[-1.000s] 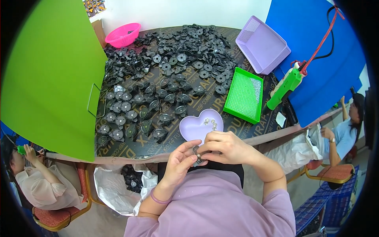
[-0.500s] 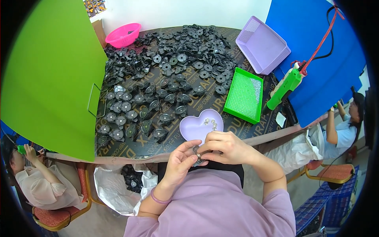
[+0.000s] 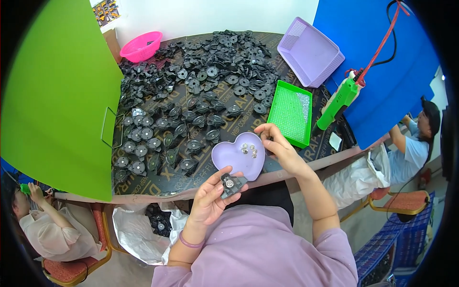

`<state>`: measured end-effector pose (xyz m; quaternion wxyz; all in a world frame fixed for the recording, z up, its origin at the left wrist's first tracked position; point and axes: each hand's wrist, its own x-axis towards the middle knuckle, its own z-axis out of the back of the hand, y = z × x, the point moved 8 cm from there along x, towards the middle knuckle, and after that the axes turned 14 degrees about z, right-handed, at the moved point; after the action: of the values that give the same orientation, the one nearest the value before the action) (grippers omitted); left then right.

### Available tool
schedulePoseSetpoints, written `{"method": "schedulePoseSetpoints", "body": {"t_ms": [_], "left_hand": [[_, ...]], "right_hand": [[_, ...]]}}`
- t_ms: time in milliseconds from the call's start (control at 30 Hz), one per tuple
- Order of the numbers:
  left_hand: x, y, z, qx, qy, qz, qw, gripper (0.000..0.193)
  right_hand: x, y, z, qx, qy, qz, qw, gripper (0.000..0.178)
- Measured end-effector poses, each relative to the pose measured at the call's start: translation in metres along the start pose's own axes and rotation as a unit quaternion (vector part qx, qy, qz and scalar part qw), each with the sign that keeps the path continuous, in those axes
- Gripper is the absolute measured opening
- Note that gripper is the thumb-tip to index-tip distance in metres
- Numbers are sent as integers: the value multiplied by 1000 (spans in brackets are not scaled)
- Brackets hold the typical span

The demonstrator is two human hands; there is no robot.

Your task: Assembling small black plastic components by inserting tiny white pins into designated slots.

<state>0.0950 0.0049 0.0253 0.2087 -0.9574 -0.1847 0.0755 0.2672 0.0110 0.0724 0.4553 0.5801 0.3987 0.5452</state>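
Observation:
My left hand (image 3: 209, 197) holds a black plastic part (image 3: 233, 187) between thumb and fingers, above my lap at the table's front edge. A round silver metal piece (image 3: 229, 183) sits in the middle of that part, facing up. My right hand (image 3: 277, 149) hovers at the right rim of a lilac heart-shaped dish (image 3: 224, 155), fingers loosely bent, thumb and index apart, with nothing visible in them. Several small shiny metal pieces (image 3: 245, 149) lie in the dish. Right behind this hand stands a green perforated tray (image 3: 282, 117) holding a heap of small silver pieces (image 3: 303, 106).
Many black parts (image 3: 191, 115) cover the table's left and far side. A pink basket (image 3: 141, 47) and a lilac basket (image 3: 311, 52) stand at the back. A green electric screwdriver (image 3: 337, 105) hangs at the right by a blue panel (image 3: 382, 76). A green panel (image 3: 57, 95) borders the left.
My right hand has let go of the black part and moved up and right to the dish's rim. My left hand now holds the part alone, its metal piece in plain view.

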Motion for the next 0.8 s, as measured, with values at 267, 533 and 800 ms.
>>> {"method": "schedulePoseSetpoints", "body": {"t_ms": [267, 533, 800], "left_hand": [[6, 7, 12, -29, -34, 14, 999, 39], [7, 7, 20, -11, -71, 3, 997, 37], [9, 13, 15, -17, -40, 26, 999, 38]], "right_hand": [[-7, -18, -1, 111, -23, -8, 994, 29], [-15, -19, -11, 238, -18, -41, 970, 33], [-25, 55, -13, -233, -52, 218, 946, 21]]}}
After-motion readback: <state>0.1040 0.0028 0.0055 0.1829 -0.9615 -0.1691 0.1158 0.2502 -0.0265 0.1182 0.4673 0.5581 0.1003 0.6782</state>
